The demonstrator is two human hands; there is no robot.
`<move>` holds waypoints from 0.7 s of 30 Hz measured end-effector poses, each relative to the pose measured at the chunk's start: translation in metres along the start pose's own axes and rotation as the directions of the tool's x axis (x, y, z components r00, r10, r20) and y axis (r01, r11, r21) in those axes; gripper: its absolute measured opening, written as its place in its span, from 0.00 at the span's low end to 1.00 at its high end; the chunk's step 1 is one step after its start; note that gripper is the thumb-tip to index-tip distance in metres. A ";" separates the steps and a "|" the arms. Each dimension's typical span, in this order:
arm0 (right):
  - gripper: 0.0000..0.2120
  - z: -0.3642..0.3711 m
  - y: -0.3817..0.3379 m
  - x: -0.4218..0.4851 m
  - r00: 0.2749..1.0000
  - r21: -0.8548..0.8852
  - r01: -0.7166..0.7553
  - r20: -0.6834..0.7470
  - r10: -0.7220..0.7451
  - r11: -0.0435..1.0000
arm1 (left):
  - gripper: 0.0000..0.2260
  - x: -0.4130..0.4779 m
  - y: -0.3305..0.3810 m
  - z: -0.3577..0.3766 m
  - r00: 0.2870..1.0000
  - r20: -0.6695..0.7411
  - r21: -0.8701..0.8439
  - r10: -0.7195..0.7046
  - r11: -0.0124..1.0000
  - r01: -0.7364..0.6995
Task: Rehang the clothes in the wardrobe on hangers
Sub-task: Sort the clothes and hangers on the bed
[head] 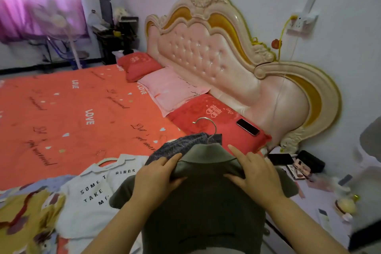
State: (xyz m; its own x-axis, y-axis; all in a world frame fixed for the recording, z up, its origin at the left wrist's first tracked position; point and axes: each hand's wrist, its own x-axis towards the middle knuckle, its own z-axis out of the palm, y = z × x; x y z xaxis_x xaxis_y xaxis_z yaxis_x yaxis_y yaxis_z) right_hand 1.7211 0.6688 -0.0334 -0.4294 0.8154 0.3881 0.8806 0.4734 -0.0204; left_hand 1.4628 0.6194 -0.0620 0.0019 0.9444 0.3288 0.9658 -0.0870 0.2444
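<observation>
Two hands clamp the olive shirt at the frame's 6 o'clock, above the near edge of the bed: the left hand pinches one shoulder by the collar, fingers together over the thumb, and the right hand pinches the other, forefinger stretched toward 11 o'clock. Its metal hanger hook rises at 12 o'clock from the collar; a white lettered T-shirt lies at the shirt's 9 o'clock.

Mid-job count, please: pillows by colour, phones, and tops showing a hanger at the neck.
Red pillows: 2
Pink pillow: 1
Phone: 1
Tops showing a hanger: 2, the green shirt gripped by the left hand and right hand, and the white T-shirt
Total: 6
</observation>
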 end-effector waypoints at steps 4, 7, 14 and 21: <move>0.36 0.031 0.028 0.039 0.993 -0.005 0.024 0.118 -0.023 1.000 | 0.30 0.029 -0.003 0.037 0.995 0.006 -0.027 -0.099 0.995 0.099; 0.36 0.060 0.047 0.070 0.981 -0.013 0.036 0.193 -0.033 0.999 | 0.31 0.057 -0.011 0.067 0.989 0.045 -0.002 -0.139 0.990 0.139; 0.35 0.124 0.080 0.140 0.952 -0.027 0.106 0.292 -0.094 0.994 | 0.30 0.120 -0.034 0.140 0.970 0.145 -0.028 -0.197 0.979 0.203; 0.35 0.208 0.106 0.205 0.888 0.046 0.103 0.446 -0.112 0.994 | 0.30 0.167 -0.064 0.191 0.928 0.233 -0.021 -0.292 0.952 0.305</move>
State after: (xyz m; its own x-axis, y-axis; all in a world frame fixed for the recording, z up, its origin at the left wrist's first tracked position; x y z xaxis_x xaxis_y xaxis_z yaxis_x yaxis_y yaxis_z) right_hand 1.6847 0.9547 -0.1475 -0.5696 0.8194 -0.0635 0.8217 0.5695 -0.0227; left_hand 1.4513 0.8433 -0.1969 -0.2194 0.9754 0.0209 0.9148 0.1982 0.3520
